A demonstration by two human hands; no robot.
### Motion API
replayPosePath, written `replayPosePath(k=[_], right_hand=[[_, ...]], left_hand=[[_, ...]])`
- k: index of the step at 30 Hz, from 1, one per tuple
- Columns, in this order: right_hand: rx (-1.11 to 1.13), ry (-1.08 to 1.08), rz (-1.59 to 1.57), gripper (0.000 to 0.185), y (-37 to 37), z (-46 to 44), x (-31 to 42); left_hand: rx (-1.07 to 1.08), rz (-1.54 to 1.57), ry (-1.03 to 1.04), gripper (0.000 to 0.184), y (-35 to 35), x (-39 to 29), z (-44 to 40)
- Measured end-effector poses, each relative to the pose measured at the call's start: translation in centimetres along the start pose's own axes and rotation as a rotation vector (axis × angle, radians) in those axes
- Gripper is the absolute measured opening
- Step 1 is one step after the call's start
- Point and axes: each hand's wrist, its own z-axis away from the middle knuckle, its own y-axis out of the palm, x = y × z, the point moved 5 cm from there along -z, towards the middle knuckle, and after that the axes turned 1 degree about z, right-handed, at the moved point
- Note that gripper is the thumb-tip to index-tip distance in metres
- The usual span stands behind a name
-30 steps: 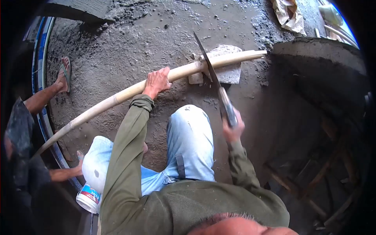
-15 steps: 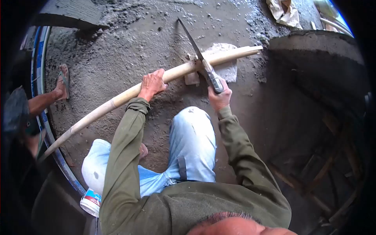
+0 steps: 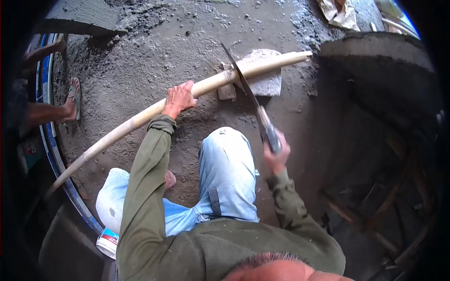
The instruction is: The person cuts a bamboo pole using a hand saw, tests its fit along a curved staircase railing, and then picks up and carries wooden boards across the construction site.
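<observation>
While the left hand (image 3: 179,97) grips the pole (image 3: 208,85), the right hand (image 3: 277,152) clasps the saw (image 3: 258,109) by its handle (image 3: 272,139). Between the left hand and the pole's right tip, the blade (image 3: 245,82) crosses the pole; whether it bites in is hard to make out. Beyond the right hand, a pale block (image 3: 270,86) under the pole is partly covered. Left of the left hand, the pole's end fades into dark.

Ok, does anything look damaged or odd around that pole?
Yes: the pole has an uneven tip beyond the pale block, as if split rather than cut square. It also looks bowed, though the wide lens may exaggerate that.
</observation>
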Motion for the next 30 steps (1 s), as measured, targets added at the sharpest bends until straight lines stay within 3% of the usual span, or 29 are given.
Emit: replayPosePath(k=[3,7,10,11,13,16,20,22,28,30], right_hand=[[0.057,0.229,0.062,0.037,3.6,-4.5,-1.6],[-0.041,0.01,0.037,0.035,-0.2,1.7,-1.8],[-0.04,-0.046,0.202,0.043,1.2,-1.4,-2.1],[-0.011,0.108,0.045,0.043,4.0,-3.9,-2.3],[-0.034,-0.006,0.014,0.043,3.7,-4.2,-2.6],[-0.041,0.039,0.054,0.042,0.3,2.2,-2.4],[-0.029,0.23,0.051,0.039,-1.3,1.6,-3.1],[-0.011,0.111,0.029,0.04,-1.4,2.0,-3.4],[-0.039,0.036,0.092,0.046,-3.4,4.4,2.1],[-0.032,0.046,0.102,0.042,0.2,-1.3,3.1]], left_hand=[[0.007,-0.017,0.025,0.046,0.1,-0.1,0.5],[0.018,-0.039,0.026,0.047,0.3,0.1,-0.1],[0.019,-0.029,0.019,0.049,0.4,-0.1,0.0],[0.0,-0.026,0.046,0.049,0.2,0.0,-0.2],[0.017,-0.045,0.022,0.048,-0.6,0.5,-0.9],[0.059,-0.061,-0.005,0.048,-0.3,0.3,-0.5],[0.023,-0.072,-0.009,0.048,-1.0,0.1,-0.6],[0.051,-0.053,0.01,0.046,-0.8,-0.5,-0.5],[0.087,-0.069,0.016,0.049,-2.1,-1.8,1.6],[0.04,-0.05,0.047,0.048,-1.8,-2.5,3.3]])
